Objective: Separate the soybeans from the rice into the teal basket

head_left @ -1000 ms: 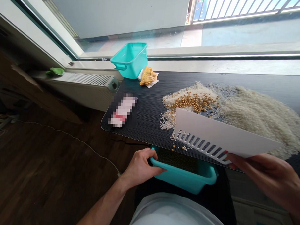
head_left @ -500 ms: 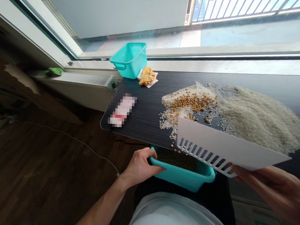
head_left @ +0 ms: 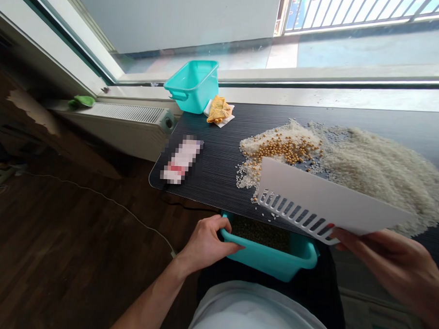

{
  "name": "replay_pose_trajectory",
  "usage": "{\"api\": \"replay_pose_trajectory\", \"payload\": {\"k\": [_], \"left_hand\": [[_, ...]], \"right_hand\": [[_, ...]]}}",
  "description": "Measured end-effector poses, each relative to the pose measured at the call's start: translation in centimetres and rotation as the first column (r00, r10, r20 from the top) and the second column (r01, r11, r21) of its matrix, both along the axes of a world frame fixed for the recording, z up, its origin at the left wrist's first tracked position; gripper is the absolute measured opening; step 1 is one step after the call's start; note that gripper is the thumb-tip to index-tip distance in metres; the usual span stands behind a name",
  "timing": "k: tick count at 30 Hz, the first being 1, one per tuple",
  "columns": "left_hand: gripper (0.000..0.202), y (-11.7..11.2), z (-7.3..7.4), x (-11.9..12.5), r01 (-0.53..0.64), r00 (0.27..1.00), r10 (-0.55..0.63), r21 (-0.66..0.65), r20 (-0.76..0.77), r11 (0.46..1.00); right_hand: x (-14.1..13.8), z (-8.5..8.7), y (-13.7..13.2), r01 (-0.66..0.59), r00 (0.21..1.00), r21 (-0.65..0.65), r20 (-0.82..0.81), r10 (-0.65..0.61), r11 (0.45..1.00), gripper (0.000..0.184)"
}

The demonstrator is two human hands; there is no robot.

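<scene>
My left hand is closed on the left rim of a teal plastic bin held just under the near edge of the black table; the bin holds beans. My right hand grips a white slotted board, tilted, with its slotted edge resting on the table near the front edge. Behind the board lies a patch of yellow beans mixed with white rice, and a large heap of rice spreads to the right. A few loose grains and beans lie by the board's slots.
A second teal bin stands at the table's far left corner beside a yellow cloth. A small blurred packet lies on the table's left part. A white radiator and dark wooden floor with a cable are to the left.
The slotted board was drawn toward the table's front edge, then shifted back a little toward the beans. Loose beans near the edge are gone. My left hand kept its hold on the bin.
</scene>
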State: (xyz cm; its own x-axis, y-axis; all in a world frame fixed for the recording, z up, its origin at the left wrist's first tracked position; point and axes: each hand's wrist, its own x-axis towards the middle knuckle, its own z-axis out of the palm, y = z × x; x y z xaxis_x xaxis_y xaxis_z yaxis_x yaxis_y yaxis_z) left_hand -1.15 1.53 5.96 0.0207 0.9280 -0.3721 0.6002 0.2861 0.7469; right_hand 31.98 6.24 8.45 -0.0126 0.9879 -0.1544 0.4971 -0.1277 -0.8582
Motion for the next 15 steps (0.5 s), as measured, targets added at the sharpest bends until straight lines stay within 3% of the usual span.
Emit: {"api": "replay_pose_trajectory", "payload": {"k": [3,11,15], "left_hand": [[0.030,0.04,0.05,0.06,0.002,1.000,-0.002,0.003,-0.013,1.000],[0.027,-0.12,0.02,-0.06,-0.011,1.000,0.011,0.003,0.009,1.000],[0.028,-0.11,-0.12,-0.20,-0.002,1.000,0.002,0.003,-0.008,1.000]], "right_hand": [[0.48,-0.53,0.45,0.046,0.999,-0.006,0.005,-0.046,0.999,0.050],[-0.14,-0.56,0.86,-0.111,0.994,-0.036,0.003,0.111,0.993,0.053],[0.40,-0.25,0.27,-0.064,0.998,-0.035,0.019,0.064,0.997,0.050]]}}
